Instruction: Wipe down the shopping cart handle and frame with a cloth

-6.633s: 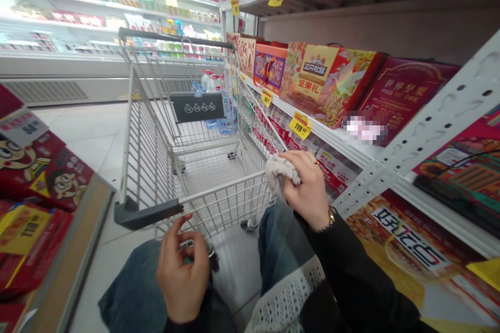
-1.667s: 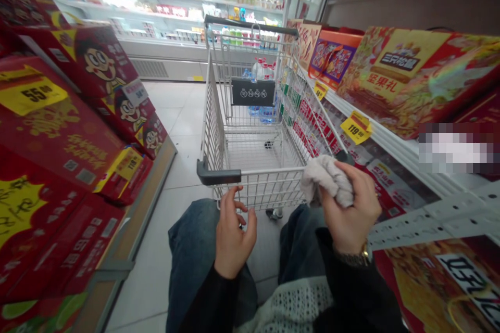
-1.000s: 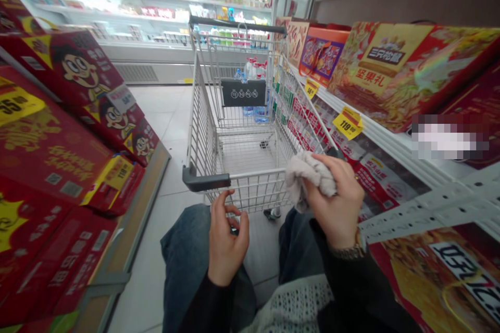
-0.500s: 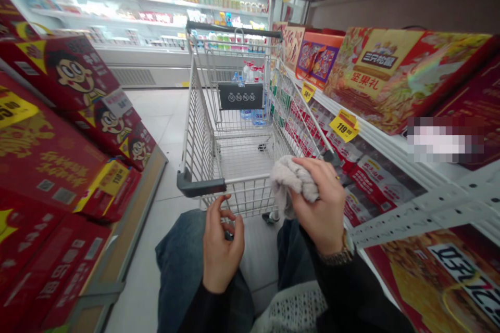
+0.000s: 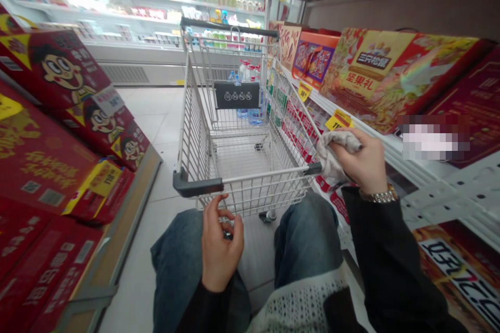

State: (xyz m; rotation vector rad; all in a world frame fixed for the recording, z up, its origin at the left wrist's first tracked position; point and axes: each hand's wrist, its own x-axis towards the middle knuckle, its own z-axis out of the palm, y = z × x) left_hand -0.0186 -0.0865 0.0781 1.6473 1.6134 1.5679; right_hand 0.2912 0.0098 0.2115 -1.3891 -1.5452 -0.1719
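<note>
A metal shopping cart [image 5: 273, 173] stands in front of my knees, its basket bare down to the wire floor. At the cart's near right corner, my right hand [image 5: 363, 158] grips a crumpled light-grey cloth [image 5: 331, 155], which lies against the dark plastic corner piece. Fingers loosely curled and apart, my left hand [image 5: 222, 242] is just below the near left corner bumper [image 5: 199, 186]. Nothing shows in it. Its fingertips are close to the wire front, and I cannot tell whether they touch.
Red gift boxes [image 5: 66, 70] are stacked on a low display at the left. On the right, a shelf with price tags holds snack gift boxes [image 5: 375, 73]. Bottled water packs [image 5: 250, 75] stand beyond the cart, before a refrigerated display [image 5: 133, 57].
My right hand has moved right with the cloth, from the middle of the cart's near rim to its right corner. My left hand has stayed nearly still.
</note>
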